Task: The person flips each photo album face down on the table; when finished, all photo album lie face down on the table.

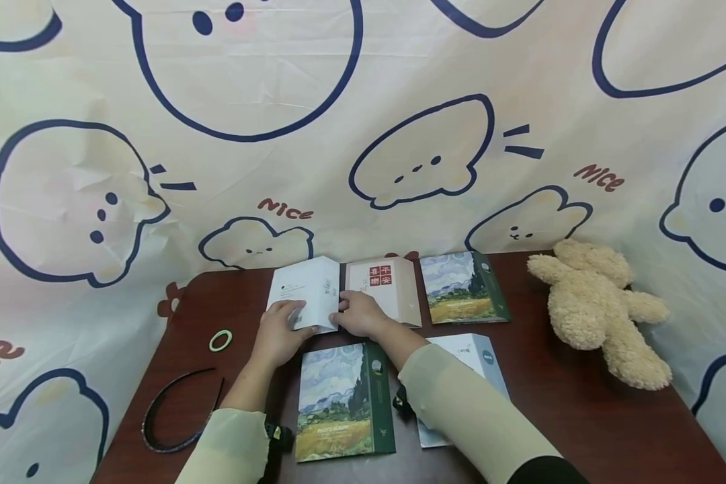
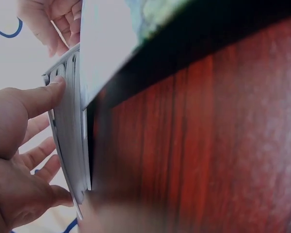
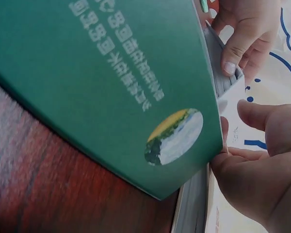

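A white photo album (image 1: pixel 305 292) lies at the back left of the table, with a light grey spine strip along its right side. My left hand (image 1: pixel 281 329) grips its near edge, the thumb against the page ends and the fingers spread over the cover. At the album's spine, my right hand (image 1: pixel 363 314) touches with relaxed fingers, its thumb extended in the right wrist view. Right beside it lies a beige album (image 1: pixel 382 286) with red square characters, partly behind the right hand. A green-spined album (image 1: pixel 339 396) with a painted landscape lies nearer, between my forearms.
Another landscape album (image 1: pixel 456 286) lies at the back right. A pale blue-and-white album (image 1: pixel 466 353) is partly covered by the right sleeve. On the left are a green-and-white ring (image 1: pixel 220 341) and a black headband (image 1: pixel 157 410). A plush bear (image 1: pixel 599 309) sits on the right.
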`<state>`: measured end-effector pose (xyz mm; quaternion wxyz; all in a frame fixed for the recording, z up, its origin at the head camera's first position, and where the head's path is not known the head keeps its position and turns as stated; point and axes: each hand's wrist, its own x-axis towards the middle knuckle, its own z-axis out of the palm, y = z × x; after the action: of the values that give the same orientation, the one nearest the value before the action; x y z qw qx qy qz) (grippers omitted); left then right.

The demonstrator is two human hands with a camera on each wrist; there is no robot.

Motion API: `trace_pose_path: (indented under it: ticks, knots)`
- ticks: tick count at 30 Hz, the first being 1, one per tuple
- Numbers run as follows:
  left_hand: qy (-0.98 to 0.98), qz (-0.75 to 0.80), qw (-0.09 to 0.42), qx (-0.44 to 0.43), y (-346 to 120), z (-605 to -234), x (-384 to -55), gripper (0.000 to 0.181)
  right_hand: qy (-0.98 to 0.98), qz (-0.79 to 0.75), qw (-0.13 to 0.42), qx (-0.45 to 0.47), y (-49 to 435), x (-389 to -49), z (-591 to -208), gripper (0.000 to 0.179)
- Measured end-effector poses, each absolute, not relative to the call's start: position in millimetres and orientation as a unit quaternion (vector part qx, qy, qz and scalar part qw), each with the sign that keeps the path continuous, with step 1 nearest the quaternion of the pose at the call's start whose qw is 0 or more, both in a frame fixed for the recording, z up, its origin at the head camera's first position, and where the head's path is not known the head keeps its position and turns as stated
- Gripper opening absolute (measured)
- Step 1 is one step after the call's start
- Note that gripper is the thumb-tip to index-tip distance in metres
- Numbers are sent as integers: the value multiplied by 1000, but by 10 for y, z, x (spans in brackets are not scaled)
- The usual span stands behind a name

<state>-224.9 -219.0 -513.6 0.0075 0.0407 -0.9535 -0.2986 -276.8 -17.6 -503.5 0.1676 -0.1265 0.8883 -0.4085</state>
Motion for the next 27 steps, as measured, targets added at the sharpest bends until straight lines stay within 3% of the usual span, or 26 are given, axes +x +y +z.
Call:
trace_pose_path:
  ticks: [20,27]
  knots:
    - [-943,-328,-2,53,-2191,-5151,-2228,62,816,-515,228,-132,164,-2674,-5052,65]
    - [-928,-371,15,44,-2086,-5080,-2151,58,808,-529,215,-144,490,-2533,-4966,66]
